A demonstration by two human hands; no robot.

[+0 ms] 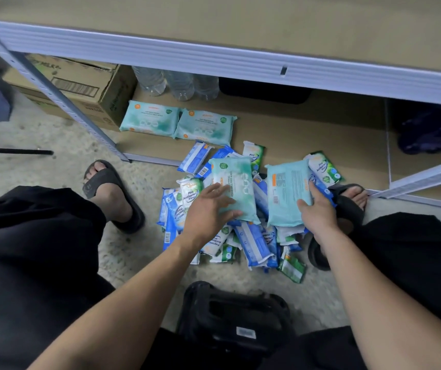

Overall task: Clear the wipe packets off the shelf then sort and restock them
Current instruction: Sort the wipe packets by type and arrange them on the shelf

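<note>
The left hand [211, 206] is gripping a face-up teal packet [236, 182], the right hand [318, 209] a face-down teal packet [286, 190], both pointing lengthwise toward the shelf [307, 134].

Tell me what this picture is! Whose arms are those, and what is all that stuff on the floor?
No machine here, just a person. The camera sits on their head and looks down, so you see their own arms from above. On the floor lies a pile of small wipe packets, blue and green. The left hand grips the left pack, a big teal one; the right hand grips the right pack. Two more teal packs lie side by side on the bottom shelf, in front of water bottles, near a cardboard box.
</note>
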